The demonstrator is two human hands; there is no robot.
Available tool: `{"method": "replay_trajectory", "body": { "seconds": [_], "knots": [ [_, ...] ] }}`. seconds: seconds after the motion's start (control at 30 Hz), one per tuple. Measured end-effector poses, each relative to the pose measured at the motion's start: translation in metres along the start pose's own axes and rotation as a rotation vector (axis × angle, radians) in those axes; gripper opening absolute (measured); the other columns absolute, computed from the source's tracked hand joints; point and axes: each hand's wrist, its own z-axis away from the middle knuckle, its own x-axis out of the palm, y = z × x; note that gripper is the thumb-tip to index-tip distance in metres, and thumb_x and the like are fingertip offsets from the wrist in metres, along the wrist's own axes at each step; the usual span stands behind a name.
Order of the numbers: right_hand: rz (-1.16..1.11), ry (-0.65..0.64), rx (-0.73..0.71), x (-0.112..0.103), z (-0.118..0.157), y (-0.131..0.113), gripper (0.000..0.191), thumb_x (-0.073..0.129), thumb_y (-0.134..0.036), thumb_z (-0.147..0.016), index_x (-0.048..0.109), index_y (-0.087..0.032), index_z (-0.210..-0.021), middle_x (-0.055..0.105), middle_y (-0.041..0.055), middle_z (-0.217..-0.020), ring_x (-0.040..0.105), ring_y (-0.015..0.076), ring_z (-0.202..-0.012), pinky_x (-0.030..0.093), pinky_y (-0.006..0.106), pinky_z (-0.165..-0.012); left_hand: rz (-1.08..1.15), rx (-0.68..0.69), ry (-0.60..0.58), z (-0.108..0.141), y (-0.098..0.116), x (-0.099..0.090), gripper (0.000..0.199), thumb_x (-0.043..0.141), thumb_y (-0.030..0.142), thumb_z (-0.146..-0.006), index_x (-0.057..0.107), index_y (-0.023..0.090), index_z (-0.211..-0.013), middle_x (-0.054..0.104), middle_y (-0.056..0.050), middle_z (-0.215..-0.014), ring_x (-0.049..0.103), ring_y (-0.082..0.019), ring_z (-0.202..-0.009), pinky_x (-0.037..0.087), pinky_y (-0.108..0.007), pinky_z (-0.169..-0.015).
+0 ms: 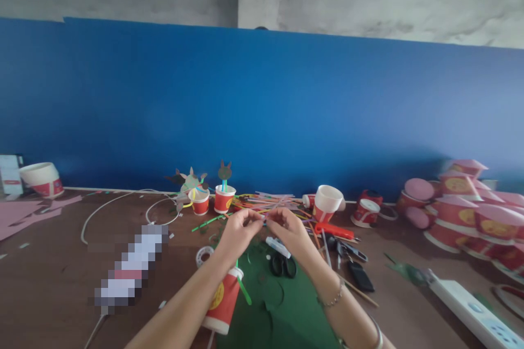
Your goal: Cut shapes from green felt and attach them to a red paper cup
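Observation:
Above the middle of the table, my left hand [241, 230] and my right hand [290, 229] meet fingertip to fingertip, both closed in a pinch. Whatever lies between the fingers is too small to make out. Below them, a sheet of green paper [249, 305] carries black-handled scissors [283, 266] and a white tube [278, 247]. Beneath my left forearm a red paper cup [223, 305] stands tilted, partly hidden, with a green strip [244, 290] at its rim. A roll of tape [203, 256] lies left of my left wrist.
Behind my hands lie thin coloured strips [266, 200]. Cups with paper animal heads [225, 199] stand back left. A white cup [327, 199], red cutter [333, 230] and keys [347, 251] lie right. Stacked red cups [456, 223] and a power strip [475, 305] occupy the far right.

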Motion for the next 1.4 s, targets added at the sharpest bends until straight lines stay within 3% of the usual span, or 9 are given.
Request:
{"method": "replay_trajectory", "body": {
  "seconds": [0.17, 0.33, 0.4, 0.5, 0.6, 0.67, 0.77, 0.97, 1.4],
  "knots": [
    [-0.304, -0.067, 0.119, 0.007, 0.004, -0.003, 0.024, 0.064, -0.038, -0.069, 0.056, -0.016, -0.071, 0.055, -0.0018, -0.062, 0.05, 0.0107, -0.057, 0.041, 0.022, -0.054, 0.287, -0.188, -0.073, 0.002, 0.001, 0.002, 0.021, 0.063, 0.033, -0.067, 0.05, 0.017, -0.073, 0.032, 0.011, -0.044, 0.017, -0.002, -0.035, 0.007, -0.02, -0.037],
    [-0.419, -0.046, 0.101, 0.013, 0.007, -0.002, 0.026, 0.061, -0.041, -0.073, 0.052, -0.017, -0.072, 0.051, -0.003, -0.063, 0.048, 0.0096, -0.056, 0.04, 0.021, -0.054, 0.442, -0.248, -0.141, 0.003, 0.0, 0.002, 0.027, 0.067, 0.031, -0.061, 0.047, 0.017, -0.073, 0.023, 0.013, -0.043, 0.011, -0.001, -0.035, 0.002, -0.02, -0.037],
    [-0.352, -0.035, 0.057, 0.013, 0.007, -0.001, 0.025, 0.057, -0.042, -0.076, 0.051, -0.017, -0.073, 0.05, -0.003, -0.063, 0.047, 0.0102, -0.057, 0.04, 0.022, -0.054, 0.433, -0.256, -0.15, 0.002, 0.001, 0.001, 0.027, 0.067, 0.031, -0.061, 0.048, 0.017, -0.074, 0.021, 0.013, -0.043, 0.011, -0.001, -0.036, 0.002, -0.02, -0.037],
    [-0.046, 0.004, -0.12, 0.008, 0.006, -0.001, 0.02, 0.05, -0.036, -0.081, 0.05, -0.018, -0.073, 0.049, -0.0017, -0.064, 0.046, 0.0125, -0.059, 0.041, 0.025, -0.057, 0.413, -0.299, -0.206, 0.001, 0.002, -0.002, 0.03, 0.059, 0.043, -0.068, 0.051, 0.016, -0.078, 0.015, 0.013, -0.043, 0.009, -0.003, -0.036, 0.002, -0.021, -0.038],
    [0.323, 0.004, -0.382, 0.0, 0.006, -0.004, 0.01, 0.048, -0.022, -0.082, 0.051, -0.018, -0.074, 0.054, 0.0036, -0.076, 0.048, 0.0178, -0.075, 0.041, 0.031, -0.071, 0.345, -0.435, -0.303, -0.002, 0.004, -0.007, 0.051, 0.037, 0.064, -0.075, 0.053, 0.017, -0.083, 0.013, 0.012, -0.042, 0.006, -0.004, -0.035, 0.001, -0.021, -0.039],
    [0.45, -0.05, -0.473, -0.004, 0.007, -0.008, 0.008, 0.046, -0.016, -0.083, 0.051, -0.018, -0.077, 0.054, 0.0057, -0.083, 0.048, 0.0198, -0.082, 0.039, 0.034, -0.076, 0.227, -0.522, -0.286, -0.003, 0.005, -0.009, 0.062, 0.027, 0.073, -0.073, 0.053, 0.017, -0.085, 0.019, 0.011, -0.04, 0.008, -0.004, -0.033, 0.001, -0.02, -0.04],
    [0.513, -0.152, -0.491, -0.007, 0.01, -0.014, 0.01, 0.044, -0.012, -0.084, 0.05, -0.019, -0.078, 0.054, 0.0054, -0.084, 0.048, 0.0195, -0.083, 0.039, 0.033, -0.076, 0.099, -0.559, -0.201, -0.004, 0.006, -0.012, 0.07, 0.023, 0.08, -0.068, 0.052, 0.018, -0.086, 0.025, 0.01, -0.039, 0.012, -0.004, -0.033, 0.002, -0.02, -0.042],
    [0.61, -0.317, -0.478, -0.007, 0.018, -0.02, 0.01, 0.047, -0.012, -0.084, 0.052, -0.018, -0.078, 0.053, 0.005, -0.086, 0.049, 0.0189, -0.084, 0.04, 0.032, -0.074, -0.033, -0.566, -0.243, 0.0, 0.002, -0.013, 0.077, 0.025, 0.085, -0.06, 0.054, 0.018, -0.086, 0.033, 0.007, -0.04, 0.019, -0.006, -0.035, 0.007, -0.021, -0.041],
    [0.791, -0.325, -0.502, -0.002, 0.02, -0.009, 0.013, 0.047, -0.009, -0.08, 0.058, -0.016, -0.081, 0.056, 0.0069, -0.088, 0.049, 0.0203, -0.089, 0.039, 0.033, -0.078, -0.208, -0.429, -0.336, 0.0, -0.011, -0.003, 0.069, 0.019, 0.083, -0.062, 0.039, 0.019, -0.045, 0.032, 0.002, -0.032, 0.028, -0.009, -0.033, 0.016, -0.025, -0.038]
  ]
}}
